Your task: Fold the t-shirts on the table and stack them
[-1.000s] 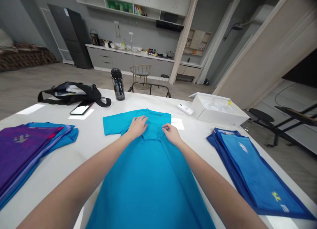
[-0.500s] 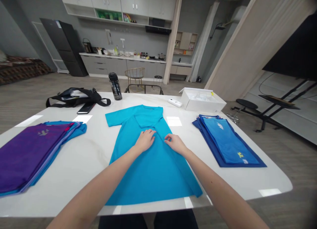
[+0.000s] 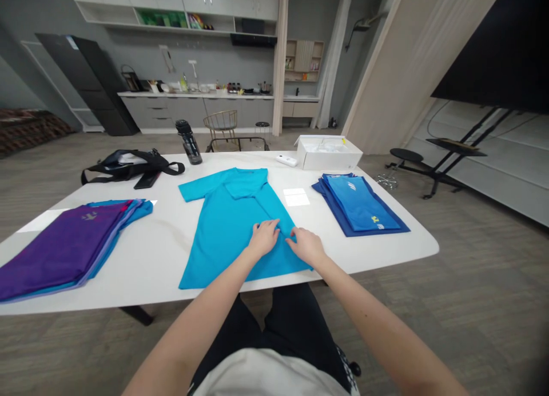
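A turquoise T-shirt (image 3: 227,236) lies on the white table (image 3: 165,242) in front of me. Its right side is folded inward in a long strip, while the left sleeve sticks out flat. My left hand (image 3: 264,238) is on the lower part of the shirt by the inner edge of that strip, thumb and index finger close together on the cloth. At the shirt's outer right edge, my right hand (image 3: 307,246) has its fingers curled in a pinch on the fabric. A small gap separates the two hands.
Folded purple and blue shirts (image 3: 64,244) are stacked at left, folded blue shirts (image 3: 362,204) at right. Along the back are a black bag (image 3: 124,167), a phone (image 3: 147,180), a dark bottle (image 3: 189,143), a white handheld device (image 3: 286,160) and a white box (image 3: 329,156).
Both hands have moved down along the folded strip, toward the shirt's hem. My view has tilted down and shifted right, bringing my legs and the table's front edge into sight.
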{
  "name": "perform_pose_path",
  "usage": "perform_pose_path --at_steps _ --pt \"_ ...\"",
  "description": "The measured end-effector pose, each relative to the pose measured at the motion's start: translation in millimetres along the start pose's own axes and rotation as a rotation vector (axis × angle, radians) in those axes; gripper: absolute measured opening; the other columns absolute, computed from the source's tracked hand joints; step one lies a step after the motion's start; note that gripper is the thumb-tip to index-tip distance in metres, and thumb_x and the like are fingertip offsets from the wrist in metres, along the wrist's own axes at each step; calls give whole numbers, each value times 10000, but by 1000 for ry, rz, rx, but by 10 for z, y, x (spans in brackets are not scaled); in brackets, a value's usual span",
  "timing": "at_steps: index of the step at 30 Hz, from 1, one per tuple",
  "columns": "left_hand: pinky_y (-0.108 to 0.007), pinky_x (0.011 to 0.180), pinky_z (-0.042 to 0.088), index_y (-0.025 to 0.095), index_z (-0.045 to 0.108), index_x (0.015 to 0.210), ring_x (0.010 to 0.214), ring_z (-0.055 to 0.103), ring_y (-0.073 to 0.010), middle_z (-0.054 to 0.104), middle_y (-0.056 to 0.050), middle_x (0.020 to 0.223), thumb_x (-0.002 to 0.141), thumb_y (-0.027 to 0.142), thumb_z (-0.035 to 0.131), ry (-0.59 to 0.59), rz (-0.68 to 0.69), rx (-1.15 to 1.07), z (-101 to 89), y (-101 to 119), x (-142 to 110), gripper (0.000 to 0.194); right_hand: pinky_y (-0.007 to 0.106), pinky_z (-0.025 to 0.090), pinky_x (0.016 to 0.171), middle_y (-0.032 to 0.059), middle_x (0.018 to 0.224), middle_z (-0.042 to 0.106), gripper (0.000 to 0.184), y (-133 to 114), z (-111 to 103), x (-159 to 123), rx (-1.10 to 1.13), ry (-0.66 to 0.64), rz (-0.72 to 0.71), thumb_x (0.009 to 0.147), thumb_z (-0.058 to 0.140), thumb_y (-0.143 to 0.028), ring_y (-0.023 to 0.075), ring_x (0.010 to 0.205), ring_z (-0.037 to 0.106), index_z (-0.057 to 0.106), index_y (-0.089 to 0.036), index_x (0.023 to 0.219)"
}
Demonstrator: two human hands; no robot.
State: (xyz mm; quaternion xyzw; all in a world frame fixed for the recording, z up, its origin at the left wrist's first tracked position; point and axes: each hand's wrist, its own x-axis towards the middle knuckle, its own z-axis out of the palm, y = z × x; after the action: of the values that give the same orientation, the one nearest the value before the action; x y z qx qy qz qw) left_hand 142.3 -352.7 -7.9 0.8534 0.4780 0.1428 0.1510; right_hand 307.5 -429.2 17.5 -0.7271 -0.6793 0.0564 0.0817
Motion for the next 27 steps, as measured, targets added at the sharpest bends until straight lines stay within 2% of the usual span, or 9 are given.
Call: perform_pose_path --at_steps 4,8,11,13,15,18,20,24,27 --pt "-427 1039 429 183 509 1411 1233 588 -271 646 -147 1337 977 214 435 51 -116 -106 21 216 -29 441 323 458 756 88 1022 738 372 66 -19 -194 -31 -53 11 920 619 -557 278 928 707 632 -214 1063" --pt "-365 921 485 174 575 1292 1036 673 -248 712 -148 1159 947 191 471 11 -234 -307 25 306 -70 361 325 450 746 125 1012 741 248 37 -20 -266 -61 -64 -11 992 531 -411 276 910 712 626 -191 1055" --pt "-386 918 486 184 627 1206 972 680 -256 737 -120 1000 925 215 536 14 -245 -455 52 340 -126 297 319 434 720 137 990 744 184 -3 -57 -246 -53 -69 -59 1002 487 -298 268 879 711 634 -187 1014" --pt "-369 869 510 188 639 1200 883 683 -234 735 -93 920 927 251 552 23 -257 -578 87 380 -173 293 312 422 705 125 956 746 184 -35 -101 -216 -1 -59 -69 1002 483 -292 256 852 704 640 -198 986" --pt "-328 773 537 201 642 1213 782 674 -196 727 -66 886 939 300 544 15 -288 -813 121 445 -227 308 305 411 695 109 924 743 198 -72 -150 -191 71 -40 -66 1002 483 -311 246 833 692 648 -207 971" --pt "-276 667 540 209 673 1160 758 657 -162 718 -51 925 926 364 566 -9 -375 -1305 137 558 -322 301 298 400 697 80 905 728 191 -119 -210 -207 181 -22 -82 991 492 -307 228 815 669 660 -217 994" --pt "-239 608 513 189 700 1104 729 629 -140 702 -43 902 893 380 613 1 -451 -1491 118 616 -389 298 291 406 712 55 925 710 170 -121 -232 -273 252 -7 -118 963 549 -336 213 822 654 653 -225 1038" --pt "-189 513 431 172 682 1208 626 550 -92 657 -25 860 804 327 730 119 -546 -1558 51 662 -505 435 309 448 824 62 1092 639 467 -27 -215 -510 296 71 -231 820 738 -487 224 973 628 591 -222 1176" --pt "-202 551 486 212 617 1304 693 596 -99 651 -42 1031 757 281 776 161 -526 -1604 9 677 -565 573 340 456 881 88 1184 595 560 67 -134 -674 258 100 -252 804 760 -420 253 1081 597 538 -221 1279"
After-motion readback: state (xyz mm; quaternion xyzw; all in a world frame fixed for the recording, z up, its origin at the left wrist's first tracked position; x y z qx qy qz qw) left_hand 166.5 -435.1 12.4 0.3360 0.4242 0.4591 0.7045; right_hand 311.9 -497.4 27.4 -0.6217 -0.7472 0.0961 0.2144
